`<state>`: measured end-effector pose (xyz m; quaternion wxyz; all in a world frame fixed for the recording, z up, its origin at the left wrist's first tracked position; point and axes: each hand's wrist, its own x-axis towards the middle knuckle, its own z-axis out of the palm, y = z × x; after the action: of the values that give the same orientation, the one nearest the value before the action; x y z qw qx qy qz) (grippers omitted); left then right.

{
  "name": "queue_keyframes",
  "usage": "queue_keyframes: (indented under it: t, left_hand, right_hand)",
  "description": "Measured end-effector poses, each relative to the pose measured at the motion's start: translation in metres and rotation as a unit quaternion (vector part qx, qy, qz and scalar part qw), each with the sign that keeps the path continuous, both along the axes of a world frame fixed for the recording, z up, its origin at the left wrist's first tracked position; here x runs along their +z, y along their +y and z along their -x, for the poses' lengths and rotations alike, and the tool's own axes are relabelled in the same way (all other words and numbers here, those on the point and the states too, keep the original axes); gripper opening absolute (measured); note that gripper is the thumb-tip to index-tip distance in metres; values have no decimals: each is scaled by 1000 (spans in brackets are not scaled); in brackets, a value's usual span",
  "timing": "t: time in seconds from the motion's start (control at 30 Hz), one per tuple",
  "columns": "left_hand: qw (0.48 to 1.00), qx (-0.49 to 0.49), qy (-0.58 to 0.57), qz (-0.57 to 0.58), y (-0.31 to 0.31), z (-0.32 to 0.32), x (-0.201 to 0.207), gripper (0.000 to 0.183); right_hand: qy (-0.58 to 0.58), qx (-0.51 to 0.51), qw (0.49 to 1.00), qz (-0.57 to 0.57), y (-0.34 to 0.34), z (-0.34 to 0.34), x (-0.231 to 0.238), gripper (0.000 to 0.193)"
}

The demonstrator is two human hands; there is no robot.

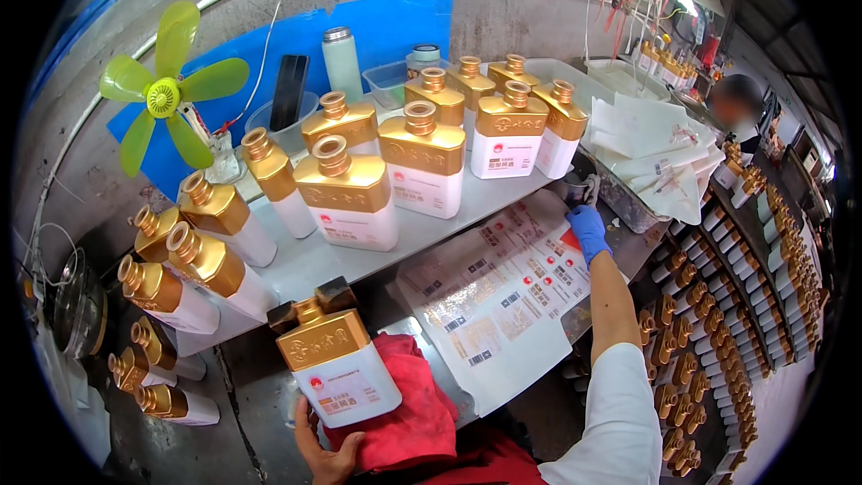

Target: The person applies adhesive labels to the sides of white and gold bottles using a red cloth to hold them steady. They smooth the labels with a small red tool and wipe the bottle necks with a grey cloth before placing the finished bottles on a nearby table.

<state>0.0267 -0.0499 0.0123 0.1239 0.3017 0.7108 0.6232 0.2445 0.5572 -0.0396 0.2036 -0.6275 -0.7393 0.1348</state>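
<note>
A white bottle with a gold shoulder and neck (346, 377) tilts at the front, between two dark blocks (336, 295) beside its neck. My left hand (325, 456), bare, is closed around its lower edge. Under and beside the bottle lies a bunched red cloth (415, 395). My right hand (589, 232), in a blue glove, reaches to the far right corner of a printed label sheet (503, 305). Its fingers are curled together and partly hidden. A small flat red piece (569, 239) shows against the glove, and a greyish cloth (584, 189) sits just beyond it.
Several gold-and-white bottles (422, 162) stand on a raised grey shelf (310, 271), more at its left end. A green fan (163, 97), a pale flask (341, 63) and a phone (289, 90) are behind. Papers (655, 148) lie right, near racks of bottles (709, 323). A person (738, 108) is farther back.
</note>
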Motion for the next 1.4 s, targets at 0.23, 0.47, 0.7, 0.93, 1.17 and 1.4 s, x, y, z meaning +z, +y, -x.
queue_keyframes:
  t: [0.23,0.47,0.7,0.93,1.17,1.4]
  left_hand:
    - [1000,14,-10,8,-3,-3,6,91]
    - [1000,-8,-11,9,4,0,12,88]
    - [982,90,166,-16,-20,14,-5,70]
    - [998,-66,1,-22,31,23,87,38]
    - [939,-181,-272,-109,38,30,114,19]
    - [958,-97,-233,-136,40,44,105,11]
  right_hand:
    - [182,69,980,41,-5,-16,-3,33]
    - [265,11,964,0,6,-26,-14,26]
    - [88,147,985,-25,-67,-4,60,26]
    - [256,384,804,376,-314,100,174,16]
    - [246,438,721,476,-390,136,216,15]
    - [271,414,731,469,-395,158,200,17]
